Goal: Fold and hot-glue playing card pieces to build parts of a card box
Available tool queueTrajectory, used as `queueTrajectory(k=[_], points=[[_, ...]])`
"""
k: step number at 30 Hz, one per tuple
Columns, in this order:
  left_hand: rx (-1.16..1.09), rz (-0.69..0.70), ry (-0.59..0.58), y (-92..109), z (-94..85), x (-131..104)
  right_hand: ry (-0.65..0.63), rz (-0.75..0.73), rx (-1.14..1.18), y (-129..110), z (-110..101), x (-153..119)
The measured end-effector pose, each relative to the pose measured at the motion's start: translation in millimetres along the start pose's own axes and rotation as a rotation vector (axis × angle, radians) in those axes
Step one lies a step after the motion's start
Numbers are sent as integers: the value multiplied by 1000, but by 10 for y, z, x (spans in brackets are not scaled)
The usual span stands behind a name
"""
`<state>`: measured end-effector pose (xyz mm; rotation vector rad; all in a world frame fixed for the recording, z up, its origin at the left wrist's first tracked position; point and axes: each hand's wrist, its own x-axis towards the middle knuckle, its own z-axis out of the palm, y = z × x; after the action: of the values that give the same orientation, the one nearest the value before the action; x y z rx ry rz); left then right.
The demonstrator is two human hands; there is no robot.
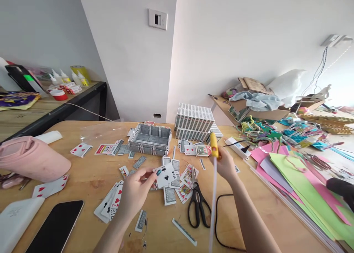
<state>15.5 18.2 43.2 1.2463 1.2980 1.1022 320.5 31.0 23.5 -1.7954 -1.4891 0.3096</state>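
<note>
Between thumb and fingers, my left hand (139, 186) pinches a playing card (166, 175) with black spades, face toward me. My right hand (224, 164) is wrapped round a yellow hot glue gun (214, 144), a long clear glue stick (212, 201) trailing from its back end. Behind the hands stands an open box built of playing cards (151, 144). Loose cards (169, 196) and cut card strips lie below the held card. Black-handled scissors (198, 207) rest on the table between my forearms.
Stacked card packs (193, 122) stand against the wall. A power strip (238, 148), coloured paper (298, 194) and a tangle of yarn (265, 131) lie on the right. At left are a pink roll (33, 159), a phone (56, 227) and glue bottles (65, 77) on a shelf.
</note>
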Motion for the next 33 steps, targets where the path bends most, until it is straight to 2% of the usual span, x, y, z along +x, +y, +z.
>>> queueTrajectory(k=[2,5,8,11,14,22,28,33], points=[[68,74,35,177,-40,89,22,94,329,-199,-123,47],[225,323,65,461,-103,221,-30,37,820,-611,-251,14],[316,454,172,675,-145,296,-133,-6,1030,-967,-298,-131],[349,508,249,779,-164,314,-320,9,1002,-1122,-292,-280],[332,520,259,804,-178,310,-421,13,907,-1143,-282,-358],[395,607,253,767,-202,324,-457,6,840,-1181,-237,-378],[468,655,167,776,-162,328,-376,-4,738,-1225,-145,-386],[491,686,146,770,-154,343,-346,-39,639,-1238,-150,-374]])
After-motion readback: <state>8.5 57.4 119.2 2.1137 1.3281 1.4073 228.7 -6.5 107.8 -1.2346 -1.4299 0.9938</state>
